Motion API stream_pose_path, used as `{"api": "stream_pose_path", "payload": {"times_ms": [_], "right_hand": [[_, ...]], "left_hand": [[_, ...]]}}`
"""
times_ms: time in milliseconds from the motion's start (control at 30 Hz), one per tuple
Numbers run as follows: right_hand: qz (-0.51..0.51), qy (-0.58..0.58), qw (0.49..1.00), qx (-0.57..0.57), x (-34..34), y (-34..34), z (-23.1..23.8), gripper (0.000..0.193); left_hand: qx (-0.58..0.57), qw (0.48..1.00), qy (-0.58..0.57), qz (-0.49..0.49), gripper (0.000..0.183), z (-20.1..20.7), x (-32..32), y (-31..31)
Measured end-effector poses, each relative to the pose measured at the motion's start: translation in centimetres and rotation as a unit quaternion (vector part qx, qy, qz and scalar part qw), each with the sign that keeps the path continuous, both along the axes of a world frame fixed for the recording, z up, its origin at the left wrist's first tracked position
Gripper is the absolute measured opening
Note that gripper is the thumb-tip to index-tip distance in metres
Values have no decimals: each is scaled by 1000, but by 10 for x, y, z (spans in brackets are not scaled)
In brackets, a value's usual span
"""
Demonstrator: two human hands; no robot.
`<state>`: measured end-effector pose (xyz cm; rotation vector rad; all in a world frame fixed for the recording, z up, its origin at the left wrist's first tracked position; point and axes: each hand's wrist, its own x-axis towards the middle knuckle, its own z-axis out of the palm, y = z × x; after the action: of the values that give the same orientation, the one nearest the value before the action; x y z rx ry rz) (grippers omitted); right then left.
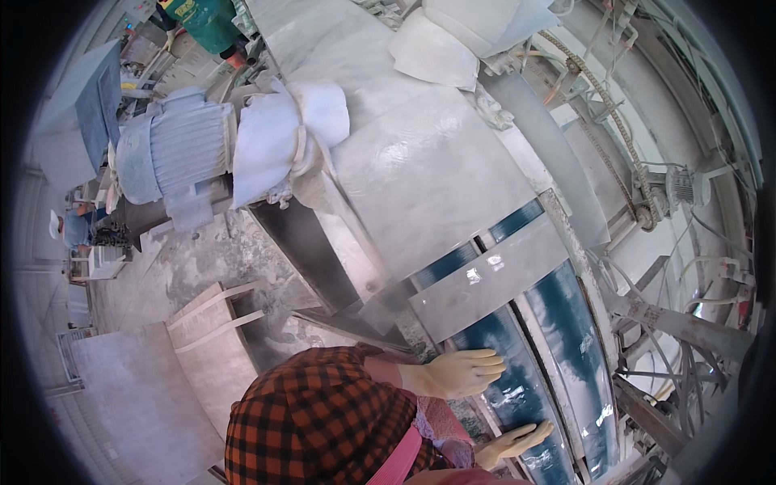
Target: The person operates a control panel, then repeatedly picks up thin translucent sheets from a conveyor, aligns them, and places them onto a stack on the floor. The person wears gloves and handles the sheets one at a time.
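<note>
My left hand (461, 373), in a cream rubber glove, reaches over the near edge of a wet blue conveyor belt (495, 335). Its fingers are stretched out and it holds nothing. Lower down, my right hand (517, 443), gloved alike, lies at the same belt with straight fingers and nothing in them. Whether either palm touches the belt I cannot tell. A narrow grey stone strip (493, 279) lies across both belts just beyond my left hand. Past a small gap follows a wide, wet grey slab (436, 178).
A second blue belt (566, 323) runs alongside. A motor (182, 145) and pale cloth covers (267, 141) stand by the far slab. Metal bars and hoses fill the right side. A grey board (133, 396) lies left. A person in green (202, 24) and another (77, 226) are farther off.
</note>
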<state>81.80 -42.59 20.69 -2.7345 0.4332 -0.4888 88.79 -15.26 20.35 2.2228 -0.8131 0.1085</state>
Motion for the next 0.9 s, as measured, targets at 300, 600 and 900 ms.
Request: {"api": "stream_pose_path", "payload": {"times_ms": [300, 600, 900], "right_hand": [[-40, -16, 998, 56, -4, 0, -12, 42], [-13, -63, 998, 11, -2, -11, -29, 40], [-30, -51, 997, 44, 4, 2, -19, 40]], "left_hand": [[-25, 999, -23, 5, 39, -11, -6, 0], [58, 981, -179, -49, 23, -7, -5, 4], [87, 977, -185, -58, 24, 0, -5, 12]]}}
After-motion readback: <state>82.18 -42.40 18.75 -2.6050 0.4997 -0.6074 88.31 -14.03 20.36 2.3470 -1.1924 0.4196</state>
